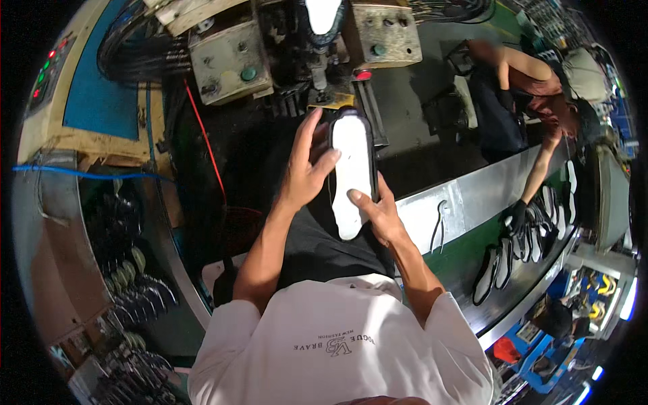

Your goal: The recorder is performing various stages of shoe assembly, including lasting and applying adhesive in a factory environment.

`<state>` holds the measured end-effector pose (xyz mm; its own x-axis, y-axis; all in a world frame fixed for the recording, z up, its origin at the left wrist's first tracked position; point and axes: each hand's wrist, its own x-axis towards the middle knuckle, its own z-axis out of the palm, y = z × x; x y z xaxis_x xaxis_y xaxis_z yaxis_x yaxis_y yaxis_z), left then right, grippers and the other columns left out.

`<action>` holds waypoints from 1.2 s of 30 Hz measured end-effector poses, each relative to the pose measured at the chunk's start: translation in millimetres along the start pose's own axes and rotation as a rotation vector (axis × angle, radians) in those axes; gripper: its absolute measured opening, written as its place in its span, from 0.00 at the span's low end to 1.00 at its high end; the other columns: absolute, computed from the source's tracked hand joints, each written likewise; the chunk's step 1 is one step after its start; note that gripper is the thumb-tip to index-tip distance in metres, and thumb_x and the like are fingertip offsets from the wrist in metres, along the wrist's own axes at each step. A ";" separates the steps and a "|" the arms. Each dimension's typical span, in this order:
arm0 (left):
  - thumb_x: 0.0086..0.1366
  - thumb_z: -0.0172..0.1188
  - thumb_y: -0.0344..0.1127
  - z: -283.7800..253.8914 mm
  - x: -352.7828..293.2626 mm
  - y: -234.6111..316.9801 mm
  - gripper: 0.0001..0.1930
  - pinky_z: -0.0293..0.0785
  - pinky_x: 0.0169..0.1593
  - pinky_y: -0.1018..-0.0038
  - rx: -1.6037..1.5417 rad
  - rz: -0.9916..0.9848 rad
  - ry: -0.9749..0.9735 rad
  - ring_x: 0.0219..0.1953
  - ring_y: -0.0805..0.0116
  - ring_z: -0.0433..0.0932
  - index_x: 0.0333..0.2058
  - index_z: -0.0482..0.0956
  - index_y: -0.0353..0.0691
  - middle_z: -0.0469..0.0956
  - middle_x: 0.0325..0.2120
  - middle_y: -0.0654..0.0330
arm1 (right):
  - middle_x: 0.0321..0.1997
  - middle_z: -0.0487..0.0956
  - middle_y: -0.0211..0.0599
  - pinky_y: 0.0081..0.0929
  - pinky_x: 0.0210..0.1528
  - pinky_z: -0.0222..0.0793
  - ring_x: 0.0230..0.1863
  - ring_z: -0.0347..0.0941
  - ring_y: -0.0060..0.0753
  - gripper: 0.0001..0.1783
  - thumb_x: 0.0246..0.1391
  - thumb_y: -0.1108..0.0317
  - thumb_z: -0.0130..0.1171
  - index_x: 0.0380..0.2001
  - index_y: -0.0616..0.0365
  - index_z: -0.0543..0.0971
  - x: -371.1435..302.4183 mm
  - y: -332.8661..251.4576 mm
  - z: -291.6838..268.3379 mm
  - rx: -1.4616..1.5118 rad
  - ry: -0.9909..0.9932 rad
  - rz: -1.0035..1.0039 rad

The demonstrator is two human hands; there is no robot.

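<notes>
Sole side up in front of my lap is a dark shoe upper (352,158) with a long white bottom, its toe pointing away from me. At its left edge is my left hand (305,167), the thumb resting on the white face and the index finger stretched out along the side. Around the near right edge my right hand (382,214) is closed, thumb pressed on the white bottom and the other fingers partly hidden beneath. Just beyond the toe stands a machine (320,74) with a bright white light at its top.
Grey control boxes (233,62) with green buttons flank the machine; a red button (363,75) sits below. On my right, pincers (439,226) lie on a metal ledge beside a belt bearing several shoes (503,263). A co-worker (540,94) reaches there. Left stands a shoe rack (138,290).
</notes>
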<state>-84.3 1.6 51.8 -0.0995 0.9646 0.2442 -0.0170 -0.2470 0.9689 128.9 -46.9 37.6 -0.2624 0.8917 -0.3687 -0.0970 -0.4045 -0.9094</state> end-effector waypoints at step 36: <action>0.73 0.64 0.38 -4.4 3.1 23.3 0.22 0.70 0.69 0.61 0.185 0.119 -0.065 0.64 0.51 0.76 0.61 0.81 0.35 0.79 0.60 0.48 | 0.70 0.76 0.52 0.45 0.75 0.62 0.71 0.69 0.52 0.37 0.64 0.64 0.71 0.73 0.59 0.71 35.3 -64.4 32.2 -0.576 0.012 -0.562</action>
<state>-89.4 -1.6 75.0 -0.0251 0.9349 0.3539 0.1740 -0.3446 0.9225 94.9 4.1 89.3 -0.3106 0.9343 0.1747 0.3001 0.2708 -0.9147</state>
